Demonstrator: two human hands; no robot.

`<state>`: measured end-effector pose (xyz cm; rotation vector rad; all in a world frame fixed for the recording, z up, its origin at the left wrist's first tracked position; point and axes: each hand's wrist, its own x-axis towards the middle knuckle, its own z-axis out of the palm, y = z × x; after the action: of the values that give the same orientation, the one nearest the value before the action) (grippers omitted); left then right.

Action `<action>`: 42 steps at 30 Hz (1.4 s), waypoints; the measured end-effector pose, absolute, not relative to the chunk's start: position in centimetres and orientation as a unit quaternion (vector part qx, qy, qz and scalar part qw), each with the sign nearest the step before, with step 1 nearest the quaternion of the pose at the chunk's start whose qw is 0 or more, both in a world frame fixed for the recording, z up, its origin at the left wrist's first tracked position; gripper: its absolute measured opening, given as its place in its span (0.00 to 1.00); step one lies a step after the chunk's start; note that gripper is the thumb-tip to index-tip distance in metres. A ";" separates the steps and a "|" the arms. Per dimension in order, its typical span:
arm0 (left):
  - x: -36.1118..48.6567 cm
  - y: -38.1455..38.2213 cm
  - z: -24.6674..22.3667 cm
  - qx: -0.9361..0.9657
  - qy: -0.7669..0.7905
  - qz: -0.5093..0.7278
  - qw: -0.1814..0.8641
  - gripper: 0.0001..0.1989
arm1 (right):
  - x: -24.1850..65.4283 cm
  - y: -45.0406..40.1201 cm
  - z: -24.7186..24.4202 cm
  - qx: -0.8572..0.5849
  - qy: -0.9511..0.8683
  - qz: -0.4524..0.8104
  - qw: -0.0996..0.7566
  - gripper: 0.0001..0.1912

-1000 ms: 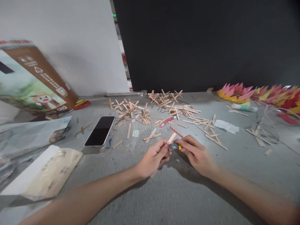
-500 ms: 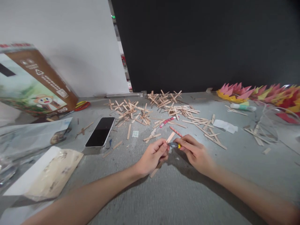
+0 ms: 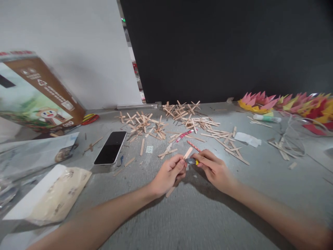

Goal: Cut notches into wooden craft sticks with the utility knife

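Left hand pinches flat pale wooden stick, likely light, stiff, best held mid-length; right hand grips yellow-grey metal cutter.

The box bears a recycling triangle, seemingly a QR code, and blurred lettering.

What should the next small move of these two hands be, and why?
Probably ease the left hand slightly down the flat, pale wooden stick: the right hand holds the grey metal blade with a yellow end at or very near that stick, and the left hand's grip sits close beside the blade.
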<state>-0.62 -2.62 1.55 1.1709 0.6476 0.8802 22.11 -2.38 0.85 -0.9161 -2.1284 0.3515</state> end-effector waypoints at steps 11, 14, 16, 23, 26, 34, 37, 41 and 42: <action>-0.8 -2.5 1.0 0.529 0.283 0.399 0.693 0.21 | 21.9 -2.6 1.3 -0.361 -0.837 0.133 0.390 0.19; -0.7 -2.6 1.2 0.533 0.291 0.395 0.689 0.23 | 22.0 -2.6 1.3 -0.362 -0.836 0.133 0.390 0.18; -0.6 -2.6 1.2 0.534 0.295 0.390 0.689 0.23 | 22.0 -2.5 1.2 -0.360 -0.838 0.132 0.389 0.18; -0.6 -2.7 1.2 0.531 0.310 0.395 0.682 0.23 | 21.9 -2.6 1.4 -0.361 -0.835 0.134 0.394 0.18; -0.6 -2.9 1.6 0.531 0.316 0.400 0.677 0.24 | 21.8 -2.8 1.6 -0.357 -0.837 0.128 0.395 0.20; -0.7 -3.0 1.8 0.528 0.306 0.399 0.685 0.23 | 21.9 -2.7 1.1 -0.357 -0.837 0.145 0.389 0.21; -0.6 -2.9 1.5 0.532 0.293 0.393 0.691 0.23 | 21.9 -2.7 1.0 -0.357 -0.836 0.139 0.393 0.20; -0.4 -2.8 1.4 0.526 0.296 0.397 0.692 0.23 | 21.8 -2.7 1.2 -0.354 -0.836 0.130 0.397 0.20; -0.4 -2.9 1.5 0.523 0.301 0.401 0.689 0.23 | 21.8 -2.7 1.3 -0.355 -0.836 0.129 0.398 0.19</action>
<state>-0.43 -2.85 1.48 1.1695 0.6726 0.8973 21.77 -2.66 1.28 -0.9001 -2.1173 0.3275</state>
